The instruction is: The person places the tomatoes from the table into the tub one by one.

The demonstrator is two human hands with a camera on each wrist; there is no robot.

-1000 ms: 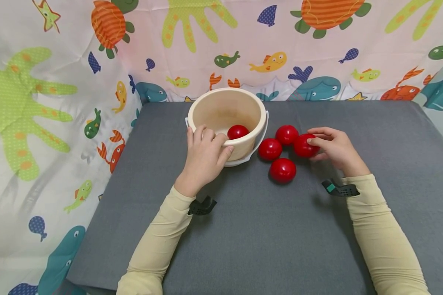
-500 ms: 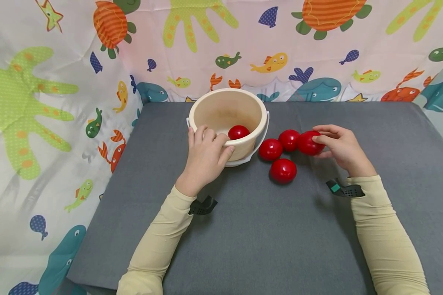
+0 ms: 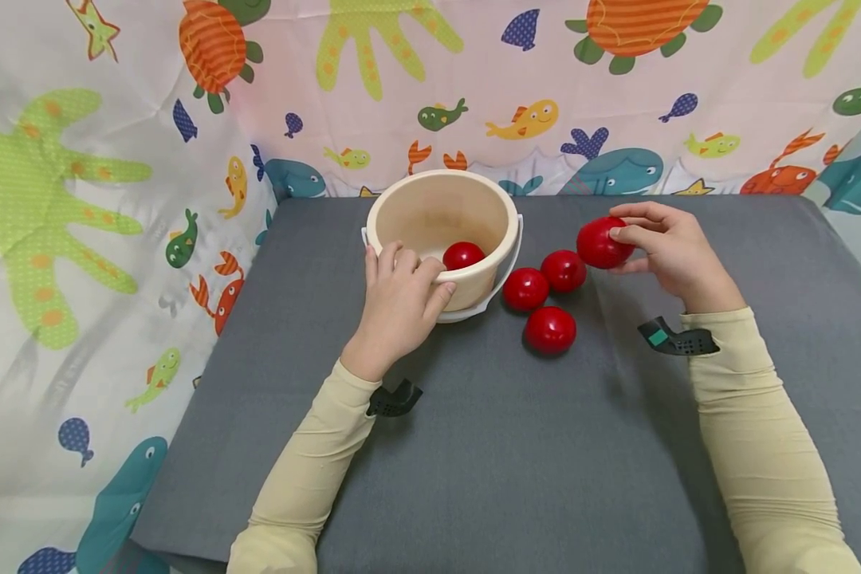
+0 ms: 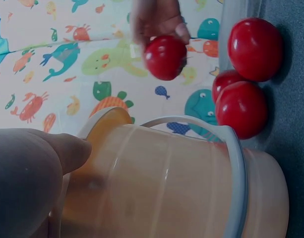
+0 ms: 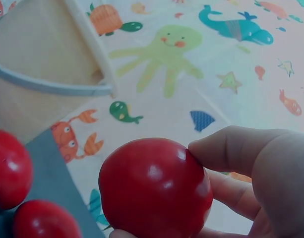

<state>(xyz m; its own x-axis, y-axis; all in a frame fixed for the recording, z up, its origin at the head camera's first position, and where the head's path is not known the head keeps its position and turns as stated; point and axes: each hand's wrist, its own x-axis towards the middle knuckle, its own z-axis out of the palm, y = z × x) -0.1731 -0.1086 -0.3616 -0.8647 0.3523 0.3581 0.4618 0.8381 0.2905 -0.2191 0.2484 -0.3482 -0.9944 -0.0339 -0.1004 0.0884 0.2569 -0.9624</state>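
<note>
My left hand (image 3: 396, 315) grips the near rim of a cream bucket (image 3: 430, 209), fingers over the edge and thumb outside. Inside the bucket lies one glossy red tomato (image 3: 463, 254). Raised over the table on the right, another tomato (image 3: 603, 243) is pinched between the thumb and fingers of my right hand (image 3: 678, 255); the right wrist view shows this tomato (image 5: 154, 186) close up, its far side hidden. Three more sit in a cluster just right of the bucket: a left tomato (image 3: 525, 288), a back tomato (image 3: 564, 271) and a front tomato (image 3: 549, 330).
A white bucket handle (image 3: 508, 279) hangs down along the bucket's right side. The grey table (image 3: 488, 462) meets a cloth (image 3: 395, 135) printed with sea animals at the back and left. Each wrist wears a black strap, such as the right strap (image 3: 678, 339).
My right hand has drawn its tomato away from the cluster and lifted it up and slightly right. The back tomato shifted a little right. My left hand stays on the bucket.
</note>
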